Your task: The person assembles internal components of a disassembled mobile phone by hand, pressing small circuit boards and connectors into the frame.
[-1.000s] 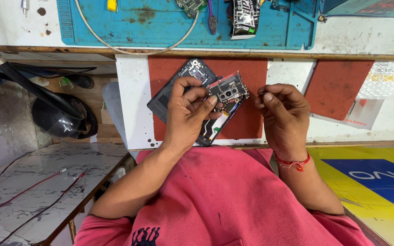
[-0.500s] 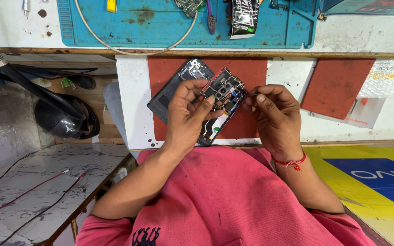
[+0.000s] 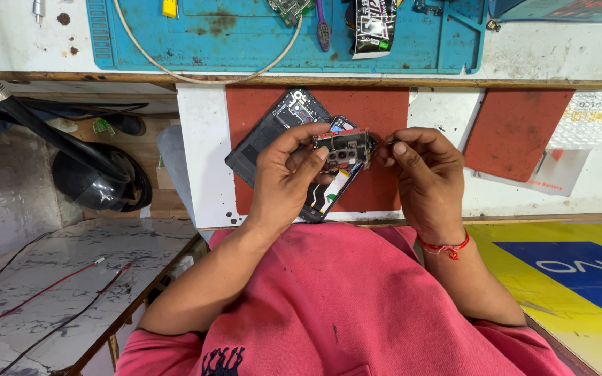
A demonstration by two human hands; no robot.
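Left hand gripped an opened phone; right hand pinched closed beside it, contents unclear. Red mat on white bench; blue mat beyond; marble floor.

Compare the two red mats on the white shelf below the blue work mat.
The left red mat is larger and lies squarely; the right red mat is smaller and turned askew. The left one carries an opened phone, with both hands working over it; the right one lies bare. Both are flat, rust red and rectangular.
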